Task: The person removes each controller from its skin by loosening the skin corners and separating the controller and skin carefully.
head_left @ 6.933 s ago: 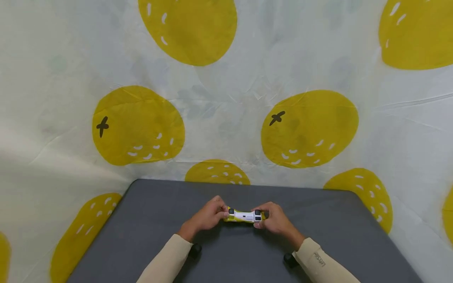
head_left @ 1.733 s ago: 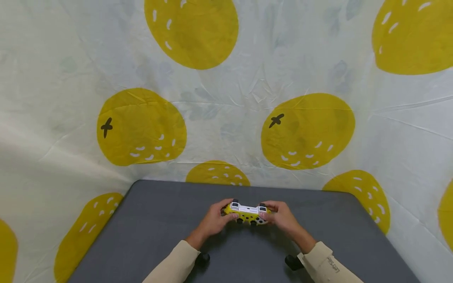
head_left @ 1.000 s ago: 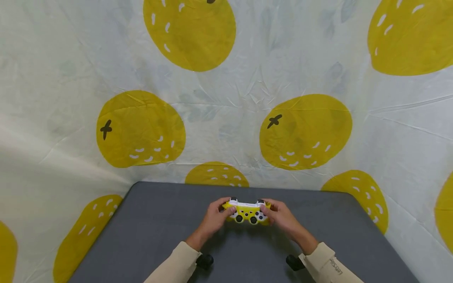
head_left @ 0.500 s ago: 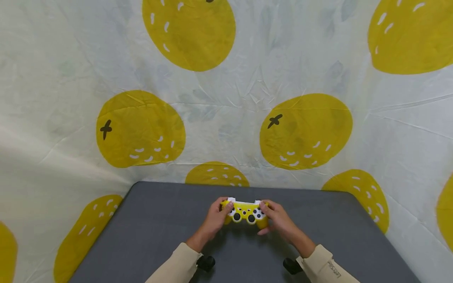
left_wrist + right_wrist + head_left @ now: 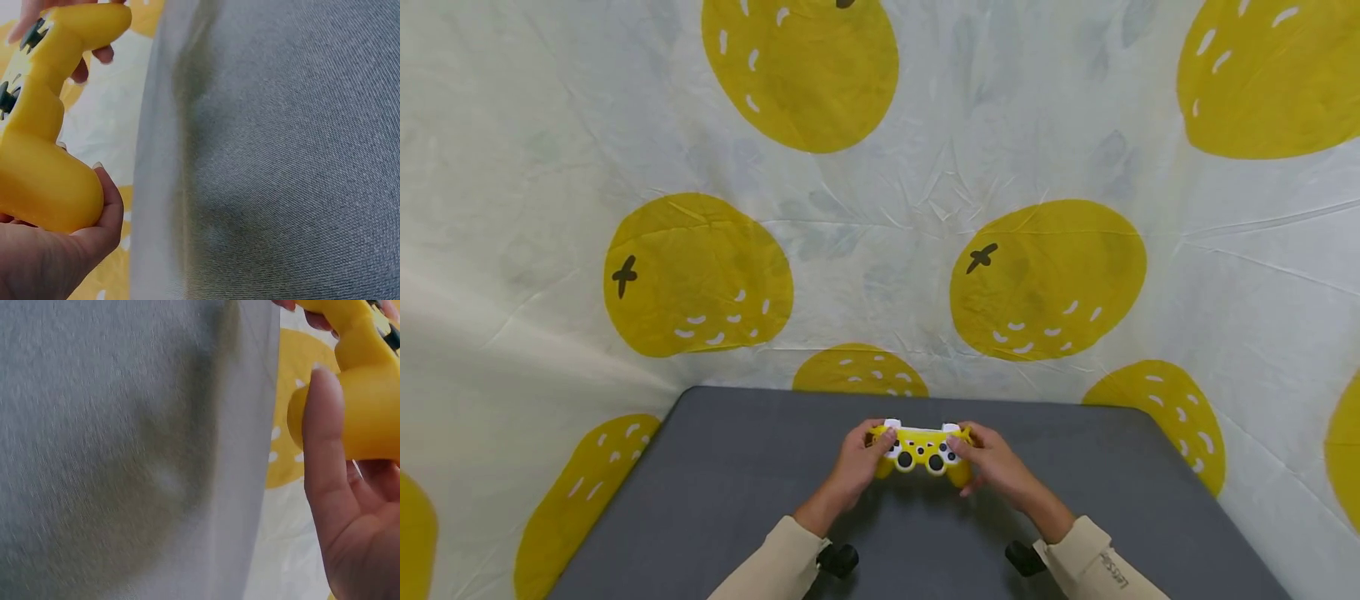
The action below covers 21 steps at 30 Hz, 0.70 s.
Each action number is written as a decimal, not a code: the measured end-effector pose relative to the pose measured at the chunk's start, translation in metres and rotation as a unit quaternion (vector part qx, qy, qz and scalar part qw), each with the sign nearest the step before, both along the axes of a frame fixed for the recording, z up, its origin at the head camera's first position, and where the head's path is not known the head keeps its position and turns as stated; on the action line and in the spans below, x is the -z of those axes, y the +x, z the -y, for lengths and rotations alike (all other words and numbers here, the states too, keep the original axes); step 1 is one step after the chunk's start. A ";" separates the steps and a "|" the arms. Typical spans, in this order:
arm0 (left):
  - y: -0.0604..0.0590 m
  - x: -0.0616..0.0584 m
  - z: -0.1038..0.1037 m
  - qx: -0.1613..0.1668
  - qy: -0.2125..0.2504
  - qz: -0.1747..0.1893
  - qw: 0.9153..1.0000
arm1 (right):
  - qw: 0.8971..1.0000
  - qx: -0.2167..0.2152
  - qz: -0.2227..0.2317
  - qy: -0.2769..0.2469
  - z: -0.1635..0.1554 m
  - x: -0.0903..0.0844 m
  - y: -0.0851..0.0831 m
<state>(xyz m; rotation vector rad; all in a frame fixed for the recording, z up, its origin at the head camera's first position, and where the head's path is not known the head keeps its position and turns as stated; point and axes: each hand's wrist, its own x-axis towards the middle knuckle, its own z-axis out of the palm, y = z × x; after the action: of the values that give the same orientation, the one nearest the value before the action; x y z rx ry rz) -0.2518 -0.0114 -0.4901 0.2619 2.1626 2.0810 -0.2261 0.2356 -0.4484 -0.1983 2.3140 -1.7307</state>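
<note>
Centrally, a person's L hand (image 5: pixel 852 467) and R hand (image 5: pixel 997 465), both partly curled w/ thumbs on top, grip opp. ends of a yellow/white game controller (image 5: pixel 921 438) held above a dk gray table (image 5: pixel 737 475), nr a fruit-print cloth (image 5: pixel 868 283).

- Game controller (image 5: pixel 921 448): glossy yellow body, white along the far edge and at the shoulders, with dark buttons on white patches under and beside the thumbs.
- Pose: held roughly level from side to side between the fingers of the left hand (image 5: pixel 854 463) and right hand (image 5: pixel 1002 468), its face toward the wearer.
- Black thumbsticks (image 5: pixel 936 463): white-ringed, between the two thumbs, nearer the wearer than the thumb tips.
- Rounded yellow grips (image 5: pixel 50 181): below the thumbs, pointing toward the wearer.
</note>
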 end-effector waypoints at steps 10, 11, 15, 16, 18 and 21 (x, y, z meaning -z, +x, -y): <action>0.000 -0.007 0.004 0.000 -0.010 0.032 0.999 | 0.994 0.029 -0.056 0.089 -0.004 -0.001 -0.002; 0.001 -0.008 0.004 -0.001 -0.010 0.031 0.999 | 0.994 0.034 -0.058 0.088 -0.003 -0.001 -0.002; 0.002 -0.013 0.003 -0.009 -0.004 0.027 1.000 | 0.993 0.051 -0.065 0.084 -0.001 -0.003 -0.001; 0.002 -0.015 0.002 -0.012 0.000 0.032 0.999 | 0.993 0.052 -0.065 0.084 0.000 -0.003 -0.001; 0.004 -0.017 0.001 -0.018 0.003 0.035 0.999 | 0.993 0.052 -0.066 0.084 0.000 -0.004 -0.001; 0.006 -0.020 0.000 -0.027 0.004 0.044 0.999 | 0.994 0.046 -0.062 0.073 0.000 -0.006 0.000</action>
<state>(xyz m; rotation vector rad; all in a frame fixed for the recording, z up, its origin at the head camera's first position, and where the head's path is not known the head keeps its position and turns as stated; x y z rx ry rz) -0.2456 -0.0117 -0.4699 0.1120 2.1339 2.0897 -0.2265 0.2355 -0.4428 -0.1781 2.5657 -1.6229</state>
